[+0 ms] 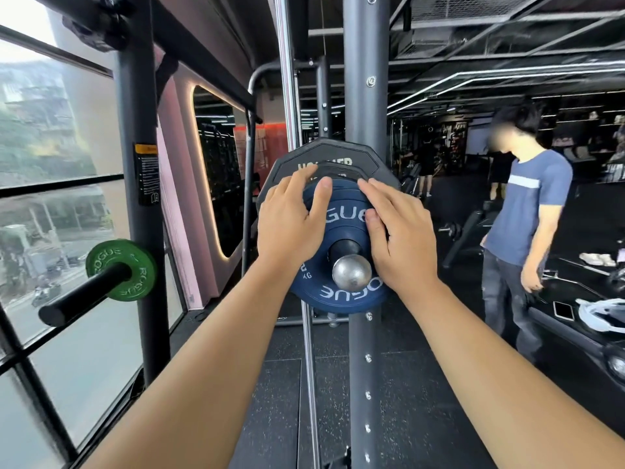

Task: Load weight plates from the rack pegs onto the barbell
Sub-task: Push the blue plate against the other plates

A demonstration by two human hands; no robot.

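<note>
A small blue plate (338, 292) marked ROGUE sits on a bar (351, 273) with a round steel end, in front of larger black plates (324, 154). My left hand (291, 218) lies on the blue plate's upper left, fingers curled over its rim. My right hand (399, 238) grips its upper right edge, thumb on the face. To the left a small green plate (121, 269) sits on a black rack peg (81, 296).
A dark rack upright (363, 96) rises just behind the plates, and another upright (142, 164) stands by the window at left. A person in a blue shirt (531, 211) stands at right next to a bench (575, 319) with a phone. The floor is black rubber.
</note>
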